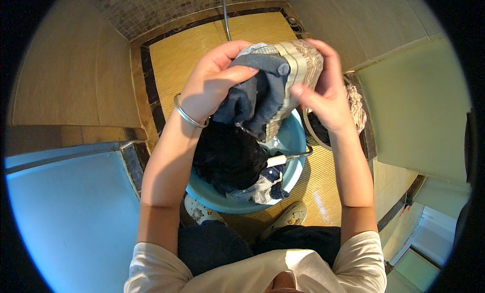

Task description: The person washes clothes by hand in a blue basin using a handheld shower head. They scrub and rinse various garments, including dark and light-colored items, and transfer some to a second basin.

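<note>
Both hands hold up a wadded garment [261, 84], dark blue-grey with a cream and patterned brown edge, over a light blue plastic basin [297, 130]. My left hand [223, 81] grips its upper left side, the thumb lying across a ribbed blue fold; a silver bangle circles that wrist. On the patterned side, my right hand [322, 88] has its fingers behind the cloth and its thumb in front. A black cloth [231, 156] fills the basin's left part. White and navy clothing [265, 189] lies at its near side, beside a shower head's white handle [276, 161].
A metal shower hose [226, 16] comes down at the top. Right of the basin, a round container [318, 136] holds dark cloth, with beige cloth [355, 107] beside it. Two light clogs [199, 209] stand at the basin's near side. Tiled walls and a raised stone edge [149, 92] border the ribbed floor.
</note>
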A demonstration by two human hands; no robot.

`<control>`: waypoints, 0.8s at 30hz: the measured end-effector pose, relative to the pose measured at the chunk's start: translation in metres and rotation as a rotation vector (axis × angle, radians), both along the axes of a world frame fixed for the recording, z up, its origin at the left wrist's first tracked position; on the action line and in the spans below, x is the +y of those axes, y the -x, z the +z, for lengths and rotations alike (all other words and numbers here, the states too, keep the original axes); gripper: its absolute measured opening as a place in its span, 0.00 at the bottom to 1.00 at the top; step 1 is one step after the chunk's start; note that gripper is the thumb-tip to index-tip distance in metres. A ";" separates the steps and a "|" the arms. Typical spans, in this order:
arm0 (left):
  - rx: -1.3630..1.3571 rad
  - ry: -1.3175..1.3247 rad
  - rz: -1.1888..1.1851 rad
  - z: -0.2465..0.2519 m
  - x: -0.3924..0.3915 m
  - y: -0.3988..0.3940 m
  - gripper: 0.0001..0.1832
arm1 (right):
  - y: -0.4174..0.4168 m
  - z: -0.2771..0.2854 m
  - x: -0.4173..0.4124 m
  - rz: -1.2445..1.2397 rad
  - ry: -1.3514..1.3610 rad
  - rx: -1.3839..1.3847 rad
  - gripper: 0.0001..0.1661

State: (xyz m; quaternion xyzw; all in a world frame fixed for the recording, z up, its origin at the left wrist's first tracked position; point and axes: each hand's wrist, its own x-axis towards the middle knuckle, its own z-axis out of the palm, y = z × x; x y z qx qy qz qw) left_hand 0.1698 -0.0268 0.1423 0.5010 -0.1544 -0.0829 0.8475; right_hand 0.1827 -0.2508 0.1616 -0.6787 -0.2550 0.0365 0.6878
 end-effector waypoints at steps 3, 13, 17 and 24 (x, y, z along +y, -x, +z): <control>-0.035 -0.065 -0.112 0.003 -0.001 -0.005 0.20 | 0.001 -0.011 0.005 0.052 0.079 0.185 0.44; -0.058 -0.752 0.048 -0.011 -0.005 0.010 0.24 | 0.007 -0.036 0.025 -0.141 0.265 0.016 0.25; 0.068 -0.482 0.302 -0.015 0.010 0.010 0.13 | 0.005 -0.074 0.006 -0.229 0.301 0.095 0.26; -0.056 -0.184 0.719 -0.015 0.032 0.010 0.09 | 0.045 -0.159 -0.020 0.127 1.140 0.131 0.28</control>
